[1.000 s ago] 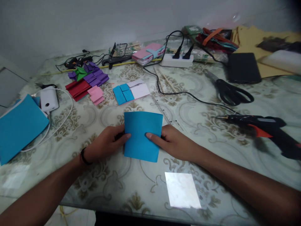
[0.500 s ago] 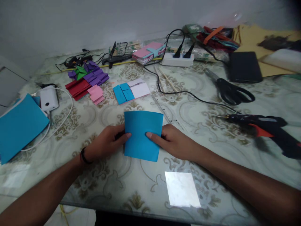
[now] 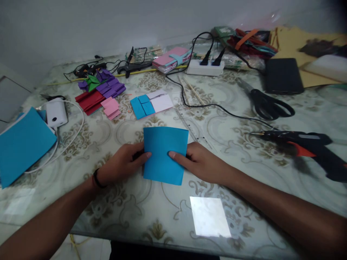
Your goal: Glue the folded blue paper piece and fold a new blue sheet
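A blue sheet of paper (image 3: 162, 168), roughly rectangular, is held up over the table between both hands. My left hand (image 3: 132, 157) pinches its left edge, thumb on the near face and the other fingers behind. On the right edge my right hand (image 3: 199, 162) grips likewise, its thumb lying further in over the paper. The fingers behind the sheet are hidden. Just beyond the paper lie folded blue and white paper pieces (image 3: 151, 104). A transparent ruler (image 3: 193, 128) rests partly behind the sheet and my right hand.
Scissors (image 3: 267, 103) and a glue gun (image 3: 300, 142) with a black cord lie at the right. A blue paper stack (image 3: 25, 144) and a white device (image 3: 56, 112) with a cable sit left. Folded coloured papers (image 3: 111, 86) and a power strip (image 3: 205, 68) are further back.
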`<state>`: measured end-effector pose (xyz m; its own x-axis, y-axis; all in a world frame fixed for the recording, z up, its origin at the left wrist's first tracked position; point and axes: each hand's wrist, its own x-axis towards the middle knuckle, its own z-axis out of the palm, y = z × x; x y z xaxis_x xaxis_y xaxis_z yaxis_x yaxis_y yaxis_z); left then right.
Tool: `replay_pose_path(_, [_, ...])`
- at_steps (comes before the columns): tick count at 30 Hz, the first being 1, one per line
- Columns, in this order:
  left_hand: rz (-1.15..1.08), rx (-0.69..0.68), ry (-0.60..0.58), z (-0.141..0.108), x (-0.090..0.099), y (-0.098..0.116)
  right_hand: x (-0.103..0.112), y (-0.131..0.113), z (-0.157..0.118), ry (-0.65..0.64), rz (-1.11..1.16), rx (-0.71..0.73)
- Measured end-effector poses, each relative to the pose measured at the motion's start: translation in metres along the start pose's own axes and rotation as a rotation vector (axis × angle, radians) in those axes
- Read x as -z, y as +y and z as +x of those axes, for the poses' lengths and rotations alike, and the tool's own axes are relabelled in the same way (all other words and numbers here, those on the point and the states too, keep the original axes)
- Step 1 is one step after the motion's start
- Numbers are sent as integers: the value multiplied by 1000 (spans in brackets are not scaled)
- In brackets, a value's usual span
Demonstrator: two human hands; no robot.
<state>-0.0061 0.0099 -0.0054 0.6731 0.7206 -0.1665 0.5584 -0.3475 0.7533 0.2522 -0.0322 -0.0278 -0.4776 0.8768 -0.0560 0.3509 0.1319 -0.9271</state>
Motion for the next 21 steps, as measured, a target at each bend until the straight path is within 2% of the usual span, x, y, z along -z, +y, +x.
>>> replay_pose_path(6, [2,-8,4,0,0,-2,0,0,0,-6,-2,-25])
replay_pose_path(21, [16,13,7,0,0,1,1,-2,1,2,-18,20])
